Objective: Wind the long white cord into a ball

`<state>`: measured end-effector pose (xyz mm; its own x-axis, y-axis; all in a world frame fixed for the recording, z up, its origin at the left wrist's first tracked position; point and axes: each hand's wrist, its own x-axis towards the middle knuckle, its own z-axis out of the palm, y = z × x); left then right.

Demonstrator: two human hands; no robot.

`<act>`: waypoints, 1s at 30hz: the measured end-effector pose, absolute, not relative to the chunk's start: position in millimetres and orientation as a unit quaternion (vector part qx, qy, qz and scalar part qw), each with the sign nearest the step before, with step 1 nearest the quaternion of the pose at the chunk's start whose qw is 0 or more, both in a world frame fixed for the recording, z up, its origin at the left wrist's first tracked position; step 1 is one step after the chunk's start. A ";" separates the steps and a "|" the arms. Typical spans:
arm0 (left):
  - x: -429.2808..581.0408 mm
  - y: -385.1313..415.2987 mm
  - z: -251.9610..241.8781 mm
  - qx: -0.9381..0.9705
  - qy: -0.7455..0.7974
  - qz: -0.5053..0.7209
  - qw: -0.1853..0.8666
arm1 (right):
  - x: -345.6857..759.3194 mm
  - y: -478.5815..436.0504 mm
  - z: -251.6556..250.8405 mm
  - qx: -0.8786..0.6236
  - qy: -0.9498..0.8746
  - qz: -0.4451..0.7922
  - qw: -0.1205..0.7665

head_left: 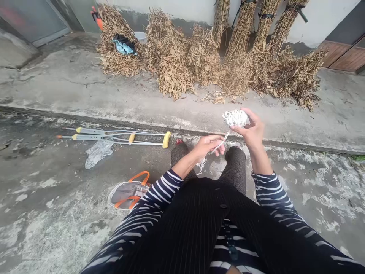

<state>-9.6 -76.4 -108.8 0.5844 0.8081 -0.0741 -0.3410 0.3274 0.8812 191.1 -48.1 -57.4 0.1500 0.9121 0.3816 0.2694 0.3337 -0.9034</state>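
Note:
A ball of white cord point(236, 118) is gripped in my right hand point(252, 127), thumb below it and fingers behind. From the ball a strand of the cord point(226, 136) runs down and left to my left hand point(209, 146), which pinches it between thumb and fingers. More loose white cord point(201, 166) hangs in a tangle below my left hand, between my legs. My hands are a short way apart in front of my knees.
Dried plant bundles point(173, 57) lean along the wall on a raised concrete step point(137, 102). On the lower ground at left lie a crutch point(122, 137), a clear plastic bag point(98, 153) and a bag with orange handles point(121, 196). A blue and black cloth point(124, 46) rests on one bundle.

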 end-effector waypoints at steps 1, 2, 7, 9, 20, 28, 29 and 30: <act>-10.2 -78.7 -108.7 0.440 0.269 0.374 0.771 | 191.3 -47.4 -58.6 -0.505 -0.582 0.277 0.574; -10.6 -80.2 -108.8 0.432 0.274 0.377 0.772 | 191.2 -47.0 -59.6 -0.505 -0.578 0.273 0.580; -9.7 -78.1 -115.5 0.437 0.296 0.366 0.767 | 189.9 -47.1 -59.1 -0.479 -0.581 0.256 0.606; -7.5 -75.1 -120.6 0.457 0.312 0.361 0.750 | 190.5 -47.3 -57.3 -0.470 -0.581 0.256 0.613; -11.4 -82.7 -103.3 0.550 0.309 0.374 0.680 | 192.4 -37.6 -70.3 -0.481 -0.651 0.156 0.566; -20.2 -57.8 -69.5 0.425 0.245 0.400 0.774 | 190.8 -40.5 -107.3 -0.492 -0.684 0.225 0.489; -19.7 -52.3 -67.6 0.408 0.248 0.409 0.777 | 189.7 -42.9 -108.6 -0.494 -0.679 0.258 0.479; -18.6 -47.3 -66.1 0.390 0.256 0.417 0.780 | 188.6 -45.2 -109.3 -0.490 -0.673 0.294 0.470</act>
<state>-18.6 -47.3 -66.1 0.5216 0.8499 -0.0743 -0.4506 0.3484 0.8219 188.6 -45.2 -109.3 -0.0776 0.9357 0.3441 0.3832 0.3466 -0.8562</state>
